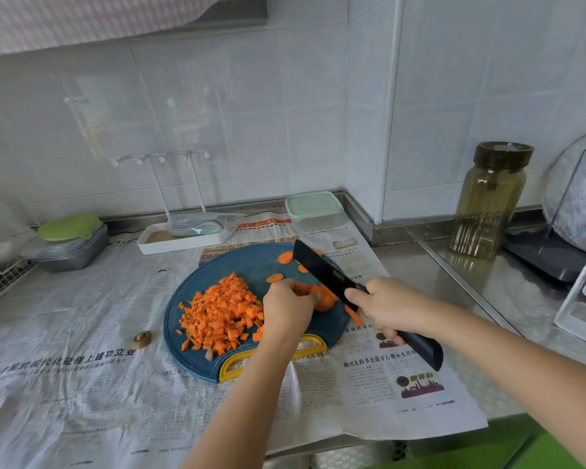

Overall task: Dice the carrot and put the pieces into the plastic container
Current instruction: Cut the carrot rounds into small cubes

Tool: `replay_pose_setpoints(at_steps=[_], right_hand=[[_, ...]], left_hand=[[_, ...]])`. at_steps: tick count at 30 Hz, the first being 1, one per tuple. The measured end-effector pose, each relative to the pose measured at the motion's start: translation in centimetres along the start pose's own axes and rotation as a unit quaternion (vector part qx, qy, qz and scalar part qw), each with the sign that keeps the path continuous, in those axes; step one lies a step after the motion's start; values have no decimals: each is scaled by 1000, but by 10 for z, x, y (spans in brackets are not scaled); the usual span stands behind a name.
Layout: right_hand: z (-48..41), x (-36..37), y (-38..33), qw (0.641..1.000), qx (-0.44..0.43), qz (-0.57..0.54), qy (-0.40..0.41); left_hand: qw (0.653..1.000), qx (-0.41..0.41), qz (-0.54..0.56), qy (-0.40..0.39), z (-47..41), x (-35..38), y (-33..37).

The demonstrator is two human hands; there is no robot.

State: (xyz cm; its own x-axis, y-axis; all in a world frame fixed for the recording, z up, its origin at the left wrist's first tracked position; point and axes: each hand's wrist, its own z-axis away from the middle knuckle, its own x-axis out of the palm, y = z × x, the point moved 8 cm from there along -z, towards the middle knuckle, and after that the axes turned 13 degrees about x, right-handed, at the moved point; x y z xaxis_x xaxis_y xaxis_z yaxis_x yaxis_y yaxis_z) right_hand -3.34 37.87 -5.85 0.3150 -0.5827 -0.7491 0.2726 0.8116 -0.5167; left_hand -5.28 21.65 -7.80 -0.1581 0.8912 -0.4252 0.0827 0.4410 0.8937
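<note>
Risks, biggest thing first.

- Newspaper (65, 384) is covering the counter, and the round blue cutting board (251, 262) is sitting on it rather than on bare steel. My judgement is that a hard stroke is liable to be shifting board and paper together.
- Right hand (386, 309) is gripping the black knife (318, 269) by the handle, forefinger reaching up toward the blade. The blade is angling down onto the carrot remnant (325, 301) at 3 o'clock on the board.
- Left hand (286, 308) is curling over that remnant and pinching it just beside the blade. This is the nearest hazard: the piece is short, the fingers are having little room, and a slip is bringing the edge onto a fingertip.
- Plastic container (313, 209) is standing off the board at 1 o'clock, against the wall, with its mint lid on. It is needing opening before any pieces go in.
- Diced pile (220, 313) is heaping at 8 o'clock on the board, close to the rim. A careless sweep is risking cubes spilling onto the paper.
- Loose rounds (285, 257) are lying at 12 to 1 o'clock near the blade tip and are at risk of being knocked off.

Orientation.

- The remnant is mostly hiding under the fingers. It is looking like stacked rounds, and I cannot tell its long axis.
- The knife is running handle at 5 o'clock to tip between 10 and 11.
- One cut strip (352, 314) is lying along roughly the same line, beside the blade.
</note>
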Motion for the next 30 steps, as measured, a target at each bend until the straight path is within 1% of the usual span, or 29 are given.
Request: replay_pose_setpoints(at_steps=[2,8,19,30], right_hand=[[8,-6,-4,1000,-15,2,15],[22,-3,-11,998,-30,55,15],[25,3,-12,995,-32,81,39],[21,5,-14,995,3,102,5]], left_hand=[[1000,-6,-6,-3,0,0,-1],[999,-48,-15,-14,-3,1,-5],[999,-45,-8,-4,-3,0,-5],[999,-41,-8,-7,-2,0,-3]])
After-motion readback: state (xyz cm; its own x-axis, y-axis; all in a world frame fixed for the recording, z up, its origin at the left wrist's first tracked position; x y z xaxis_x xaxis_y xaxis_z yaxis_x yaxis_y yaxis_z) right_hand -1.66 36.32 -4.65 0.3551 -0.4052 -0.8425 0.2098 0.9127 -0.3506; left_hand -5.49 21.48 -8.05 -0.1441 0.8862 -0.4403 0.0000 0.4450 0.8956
